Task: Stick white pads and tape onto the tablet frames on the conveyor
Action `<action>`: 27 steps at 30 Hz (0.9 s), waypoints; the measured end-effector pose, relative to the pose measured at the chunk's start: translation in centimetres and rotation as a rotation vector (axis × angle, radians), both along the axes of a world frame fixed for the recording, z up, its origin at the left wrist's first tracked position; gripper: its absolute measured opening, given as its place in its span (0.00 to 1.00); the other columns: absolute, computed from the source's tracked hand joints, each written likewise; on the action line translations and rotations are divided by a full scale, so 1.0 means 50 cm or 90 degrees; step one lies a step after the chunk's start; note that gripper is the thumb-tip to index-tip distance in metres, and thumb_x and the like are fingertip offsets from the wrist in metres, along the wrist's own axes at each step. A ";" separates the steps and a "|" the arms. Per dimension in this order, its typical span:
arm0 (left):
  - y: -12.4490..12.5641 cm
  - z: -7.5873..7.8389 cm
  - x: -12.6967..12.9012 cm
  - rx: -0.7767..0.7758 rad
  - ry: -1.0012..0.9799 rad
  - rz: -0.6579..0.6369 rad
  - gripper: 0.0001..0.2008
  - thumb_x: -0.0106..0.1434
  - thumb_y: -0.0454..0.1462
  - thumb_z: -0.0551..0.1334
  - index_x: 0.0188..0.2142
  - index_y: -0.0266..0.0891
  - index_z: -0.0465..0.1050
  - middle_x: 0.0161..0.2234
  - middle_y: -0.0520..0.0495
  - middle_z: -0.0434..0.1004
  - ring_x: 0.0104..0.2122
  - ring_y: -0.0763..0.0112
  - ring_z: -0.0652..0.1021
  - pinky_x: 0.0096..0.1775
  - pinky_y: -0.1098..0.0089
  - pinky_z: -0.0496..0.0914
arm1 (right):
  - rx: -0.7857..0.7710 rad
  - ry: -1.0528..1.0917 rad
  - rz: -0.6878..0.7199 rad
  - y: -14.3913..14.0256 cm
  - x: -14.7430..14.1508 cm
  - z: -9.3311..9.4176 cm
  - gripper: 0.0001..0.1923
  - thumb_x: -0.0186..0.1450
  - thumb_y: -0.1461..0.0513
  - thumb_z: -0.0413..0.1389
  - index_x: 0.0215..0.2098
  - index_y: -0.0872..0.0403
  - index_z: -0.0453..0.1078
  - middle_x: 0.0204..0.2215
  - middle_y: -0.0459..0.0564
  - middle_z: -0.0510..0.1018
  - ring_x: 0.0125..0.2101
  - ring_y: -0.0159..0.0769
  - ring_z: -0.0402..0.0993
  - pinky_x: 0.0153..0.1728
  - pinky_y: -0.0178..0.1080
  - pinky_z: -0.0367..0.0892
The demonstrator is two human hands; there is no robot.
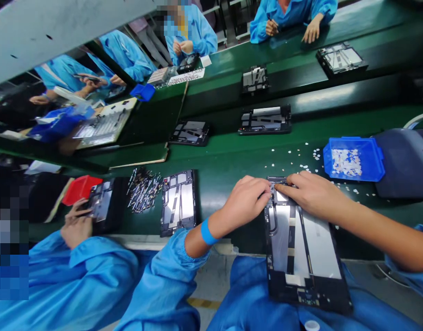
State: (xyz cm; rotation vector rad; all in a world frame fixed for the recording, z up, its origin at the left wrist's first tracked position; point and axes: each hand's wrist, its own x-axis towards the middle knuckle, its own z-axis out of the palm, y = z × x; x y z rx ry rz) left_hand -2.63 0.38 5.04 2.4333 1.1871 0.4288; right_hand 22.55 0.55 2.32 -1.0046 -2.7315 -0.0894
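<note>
Both my hands press fingertips on the top edge of the tablet frame [303,248], left hand [246,200] curled, right hand [310,193] flatter, frame overhanging the green bench [232,156] onto my lap.

Bright blue smock sleeves [163,271], blue wristband [207,232] on left wrist.

We can read no text, label or number anywhere; the white printed sheet [185,77] on the far bench is too blurred.
</note>
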 end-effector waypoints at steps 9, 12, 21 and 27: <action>-0.032 -0.002 -0.002 0.216 0.207 -0.125 0.11 0.75 0.32 0.55 0.42 0.38 0.76 0.59 0.42 0.80 0.45 0.59 0.77 0.46 0.58 0.70 | 0.015 0.009 0.039 0.008 0.011 -0.012 0.20 0.74 0.66 0.50 0.62 0.56 0.72 0.41 0.57 0.78 0.37 0.42 0.65 0.35 0.42 0.61; -0.031 0.005 0.003 0.223 0.223 -0.129 0.11 0.75 0.31 0.54 0.43 0.37 0.76 0.58 0.41 0.80 0.44 0.59 0.76 0.44 0.58 0.69 | 0.026 0.005 0.044 0.005 0.011 -0.012 0.21 0.74 0.67 0.50 0.63 0.58 0.70 0.42 0.57 0.78 0.37 0.42 0.65 0.36 0.42 0.61; -0.023 0.014 0.001 0.163 0.199 -0.121 0.11 0.75 0.32 0.54 0.44 0.37 0.75 0.55 0.42 0.82 0.43 0.57 0.76 0.44 0.56 0.69 | 0.012 -0.006 0.030 0.007 0.005 -0.003 0.19 0.73 0.67 0.52 0.59 0.54 0.74 0.38 0.55 0.74 0.36 0.42 0.63 0.33 0.42 0.57; 0.017 0.006 0.001 -0.083 -0.092 0.023 0.06 0.72 0.35 0.60 0.37 0.40 0.74 0.44 0.46 0.82 0.46 0.63 0.78 0.51 0.61 0.71 | 0.012 -0.002 0.049 0.023 0.012 -0.010 0.19 0.72 0.69 0.52 0.58 0.52 0.74 0.37 0.54 0.72 0.36 0.42 0.60 0.33 0.41 0.53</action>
